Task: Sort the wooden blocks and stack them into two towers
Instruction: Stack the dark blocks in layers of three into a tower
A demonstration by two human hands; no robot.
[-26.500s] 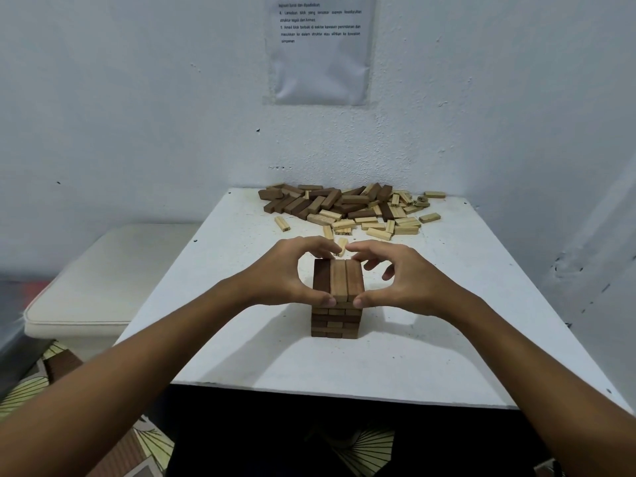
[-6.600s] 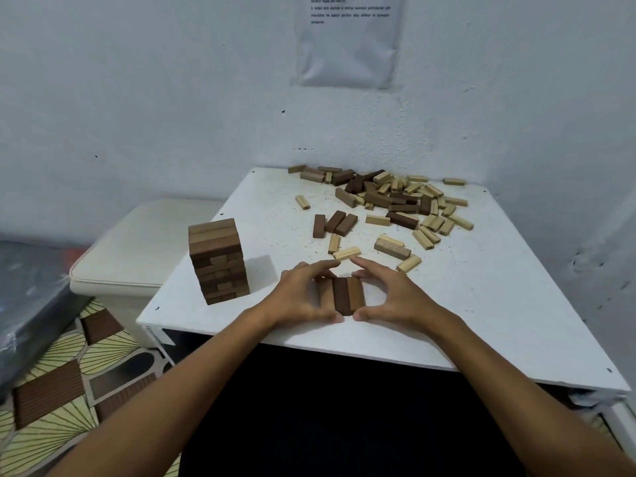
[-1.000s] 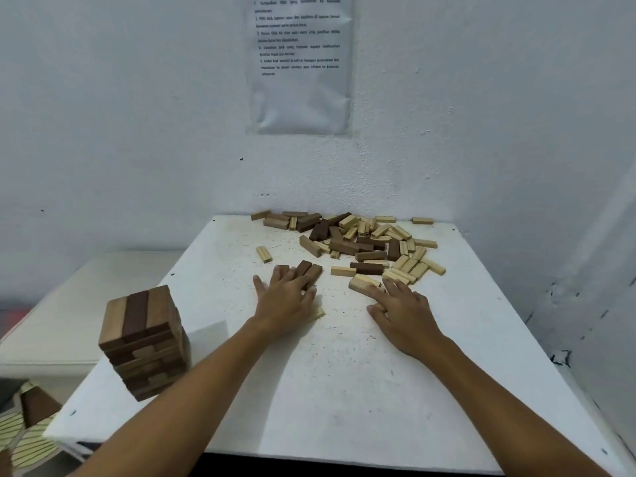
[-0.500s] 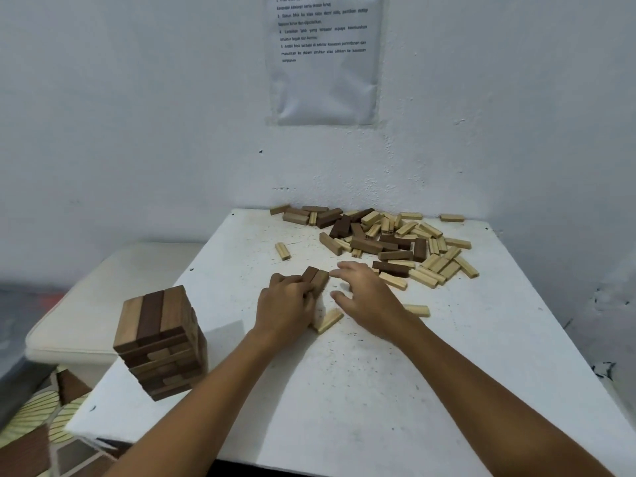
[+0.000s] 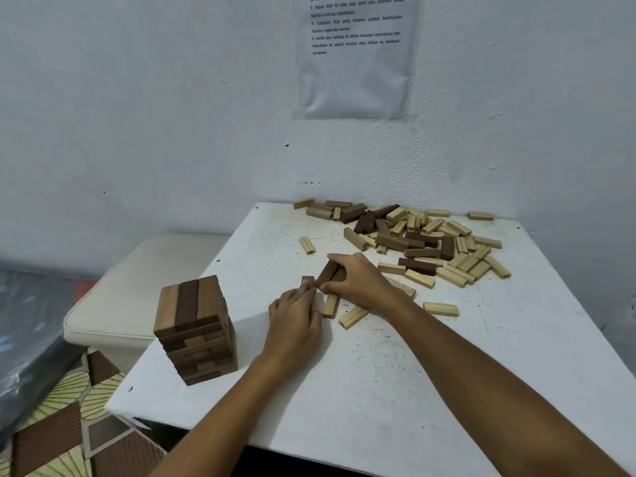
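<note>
A stacked tower of brown blocks (image 5: pixel 195 330) stands near the table's left front corner. My left hand (image 5: pixel 296 318) pinches the end of one dark block (image 5: pixel 307 281) at mid-table. Right beside it, my right hand (image 5: pixel 358 280) grips two dark blocks (image 5: pixel 329 273) that lie side by side. A pale block (image 5: pixel 330 305) lies just under them, and another pale block (image 5: pixel 353 317) lies to its right. A loose pile of dark and pale blocks (image 5: pixel 418 237) spreads across the far right of the white table (image 5: pixel 395 380).
A cream cushioned seat (image 5: pixel 144 287) stands left of the table, lower than its top. The white wall with a printed sheet (image 5: pixel 356 56) closes off the back. Patterned floor shows at the lower left. A lone pale block (image 5: pixel 441 309) lies right of my right forearm.
My right hand has moved left from the pile onto the two dark blocks and closed on them. My left hand has drawn back slightly, holding one dark block apart from the other two.
</note>
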